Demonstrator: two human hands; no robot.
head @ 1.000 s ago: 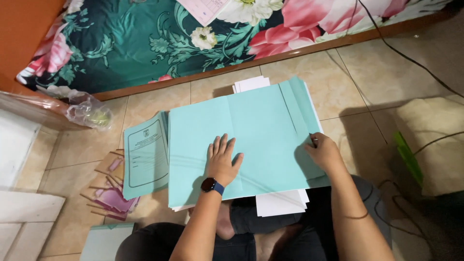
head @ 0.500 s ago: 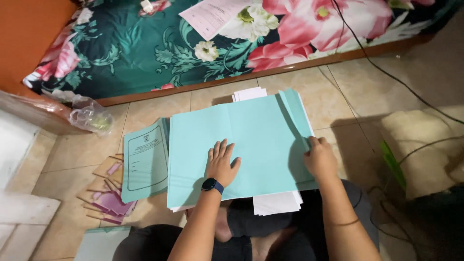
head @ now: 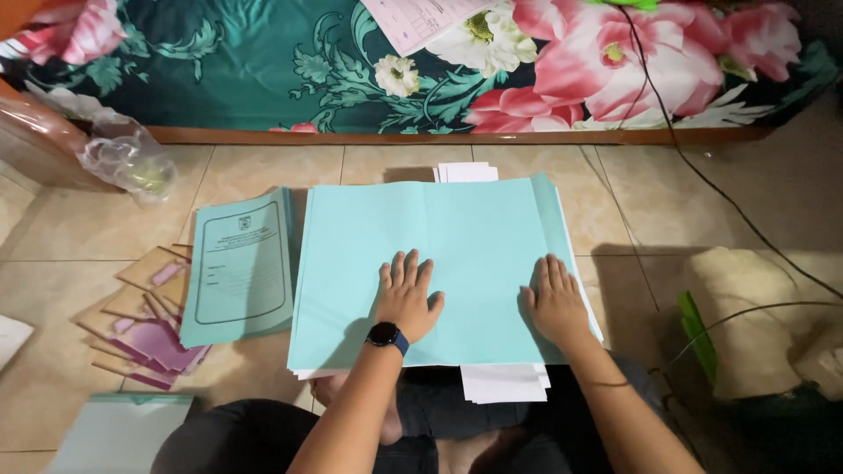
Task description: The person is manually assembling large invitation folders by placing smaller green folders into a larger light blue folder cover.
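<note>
Left hand: your left hand [head: 407, 297] lies flat with fingers spread on the open light blue folder [head: 430, 268]. It grips nothing. A black watch [head: 387, 335] is on that wrist.
Right hand: your right hand [head: 555, 298] also lies flat, palm down, on the right part of the folder. Its fingers are loose and hold nothing.
Folder: it lies spread open on the tile floor [head: 255, 171], right in front of your knees. It looks like it sits on top of more blue sheets, but you cannot tell how many.
White paper: a stack of white paper [head: 505, 383] sticks out under the near edge of the folder, and a bit shows at the far edge too.
Left side: a shut blue folder with a printed cover [head: 240, 263] lies just beside the open one. Further left are tan and purple envelopes [head: 145, 329] in a messy pile.
Far side: a bed with a green flower sheet [head: 263, 61] runs along the far edge. A clear plastic bag [head: 127, 162] sits on the floor at the far left.
Right side: a black cable [head: 702, 175] runs over the floor.
</note>
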